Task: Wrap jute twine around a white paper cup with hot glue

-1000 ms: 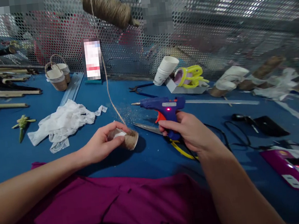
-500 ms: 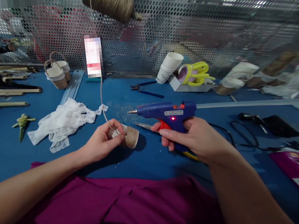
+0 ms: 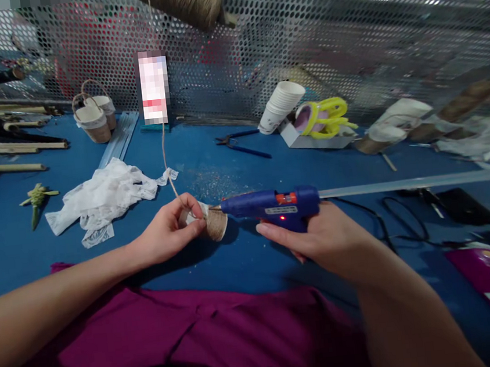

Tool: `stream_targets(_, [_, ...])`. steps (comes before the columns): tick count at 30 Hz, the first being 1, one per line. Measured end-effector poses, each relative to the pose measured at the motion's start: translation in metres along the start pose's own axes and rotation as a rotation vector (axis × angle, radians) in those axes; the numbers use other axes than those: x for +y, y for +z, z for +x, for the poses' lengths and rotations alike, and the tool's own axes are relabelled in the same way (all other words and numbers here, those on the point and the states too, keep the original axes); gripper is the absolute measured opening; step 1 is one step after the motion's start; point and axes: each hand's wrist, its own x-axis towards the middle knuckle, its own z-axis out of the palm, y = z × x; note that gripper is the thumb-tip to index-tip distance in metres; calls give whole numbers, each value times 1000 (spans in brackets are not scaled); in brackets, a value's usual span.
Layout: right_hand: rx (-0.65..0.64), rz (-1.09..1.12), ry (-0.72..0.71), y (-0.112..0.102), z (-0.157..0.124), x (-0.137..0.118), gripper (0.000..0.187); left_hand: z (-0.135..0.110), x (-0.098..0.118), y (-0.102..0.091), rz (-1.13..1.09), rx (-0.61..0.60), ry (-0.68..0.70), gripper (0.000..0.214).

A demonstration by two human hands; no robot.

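My left hand [image 3: 177, 223] pinches a small paper cup [image 3: 217, 224], tipped on its side and partly wrapped in brown twine. A strand of twine [image 3: 164, 151] runs from the fingers up to a big twine spool [image 3: 184, 3] at the top. My right hand [image 3: 315, 228] grips a blue hot glue gun [image 3: 269, 204], its red light lit and a long clear glue stick [image 3: 403, 185] out of its back. The metal nozzle is at the cup's wrapped side, close to the left fingertips; whether it touches, I cannot tell.
White lace [image 3: 106, 198] lies left of the cup, near a small green woven figure [image 3: 37, 200]. Farther back are two handled cups [image 3: 93, 125], a phone [image 3: 154, 88], pliers [image 3: 243, 144], stacked paper cups [image 3: 281, 107] and yellow-handled scissors [image 3: 329, 116]. A black cable [image 3: 400, 225] lies on the right.
The glue gun has come down and toward the cup, its nozzle now at the twine. Scissors seen under the right hand earlier no longer show. The left hand keeps its hold.
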Motion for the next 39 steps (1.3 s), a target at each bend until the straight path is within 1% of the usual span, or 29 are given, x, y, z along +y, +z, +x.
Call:
stream_targets(5, [35, -35, -109, 1, 3, -1, 28, -1, 0, 1, 22, -34, 8, 12])
stream_targets(9, [43, -42, -92, 2, 3, -3, 28, 0, 1, 1, 37, -33, 4, 12])
stream_targets(12, [52, -73, -120, 1, 2, -1, 25, -1, 2, 0, 26, -45, 1, 12])
stream_targets(17, [59, -208, -227, 1, 1, 4, 19, -1, 2, 0, 38, -55, 5, 12])
stream_targets(20, [132, -303, -322, 4, 0, 2, 12, -1, 1, -1, 50, -61, 17, 12])
stream_targets(23, [187, -379, -413, 4, 0, 0, 18, -1, 1, -1, 61, -71, 18, 12])
stream_targets(26, [155, -479, -513, -2, 0, 5, 25, -1, 2, -1, 65, -73, 5, 13])
stream_targets(29, [142, -699, -746, -9, -3, 13, 29, 0, 3, -1, 67, -72, 0, 13])
stream_targets(32, [211, -907, -950, -10, -5, 15, 38, -1, 3, -2, 78, -73, 8, 12])
stream_targets(36, [334, -1023, -1014, -7, -6, 10, 46, -1, 1, -3, 102, -72, 23, 12])
stream_targets(39, [324, -1029, -1003, -7, -4, 10, 43, -2, 1, -3, 87, -69, 18, 11])
